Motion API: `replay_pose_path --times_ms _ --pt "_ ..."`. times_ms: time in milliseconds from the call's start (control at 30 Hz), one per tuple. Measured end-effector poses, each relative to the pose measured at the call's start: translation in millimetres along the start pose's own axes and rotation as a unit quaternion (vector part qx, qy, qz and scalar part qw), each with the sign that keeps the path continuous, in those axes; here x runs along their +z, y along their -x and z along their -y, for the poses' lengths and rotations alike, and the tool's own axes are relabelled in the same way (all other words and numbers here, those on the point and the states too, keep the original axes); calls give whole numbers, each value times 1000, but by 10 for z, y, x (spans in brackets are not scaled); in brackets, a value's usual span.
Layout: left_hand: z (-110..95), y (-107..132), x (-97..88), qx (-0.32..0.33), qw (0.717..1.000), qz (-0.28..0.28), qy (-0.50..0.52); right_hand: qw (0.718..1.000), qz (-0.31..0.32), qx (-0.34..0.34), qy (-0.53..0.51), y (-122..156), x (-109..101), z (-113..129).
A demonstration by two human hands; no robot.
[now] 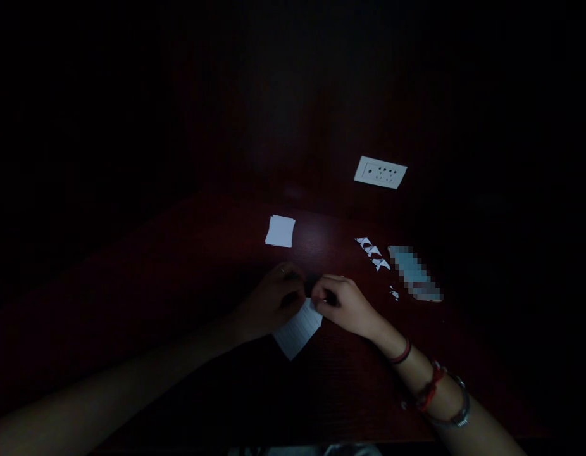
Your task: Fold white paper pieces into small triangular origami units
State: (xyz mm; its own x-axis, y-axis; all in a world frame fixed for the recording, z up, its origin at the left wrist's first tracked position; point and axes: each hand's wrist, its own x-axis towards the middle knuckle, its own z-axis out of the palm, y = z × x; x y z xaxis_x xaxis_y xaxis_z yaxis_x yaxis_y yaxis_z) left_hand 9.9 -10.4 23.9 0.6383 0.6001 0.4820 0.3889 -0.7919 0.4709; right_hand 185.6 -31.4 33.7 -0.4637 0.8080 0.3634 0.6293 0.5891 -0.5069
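The scene is very dark. My left hand [273, 300] and my right hand [346, 305] meet over a white lined sheet of paper [297, 332] lying on a dark red-brown table [188, 266]. Both hands have their fingers curled and pinched at the sheet's upper edge. My right wrist wears red string bands and a metal bracelet. A small stack of white square papers [280, 230] lies just beyond my left hand.
Three small folded white paper pieces [373, 252] lie in a row to the right, with a tiny one [393, 292] nearer. Beside them rests a flat blurred-out object [415, 274]. A white wall socket plate [380, 172] sits behind the table.
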Motion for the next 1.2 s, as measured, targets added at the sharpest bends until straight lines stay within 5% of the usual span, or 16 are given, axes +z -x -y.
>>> replay_pose_path --times_ms 133,300,467,900,1200 --pt "68 53 -42 -9 1000 -9 11 1000 27 -1 1 52 -97 -128" --pt "175 113 -64 -47 999 -21 7 999 -14 38 13 98 -186 -324" --pt "104 74 -26 -35 999 -8 14 999 9 -11 -34 66 -99 -174" --pt "76 41 -9 -19 1000 -2 19 998 -20 -33 57 54 -86 -2" --pt "273 96 -31 -98 994 -46 28 996 -53 69 -14 99 -159 -369"
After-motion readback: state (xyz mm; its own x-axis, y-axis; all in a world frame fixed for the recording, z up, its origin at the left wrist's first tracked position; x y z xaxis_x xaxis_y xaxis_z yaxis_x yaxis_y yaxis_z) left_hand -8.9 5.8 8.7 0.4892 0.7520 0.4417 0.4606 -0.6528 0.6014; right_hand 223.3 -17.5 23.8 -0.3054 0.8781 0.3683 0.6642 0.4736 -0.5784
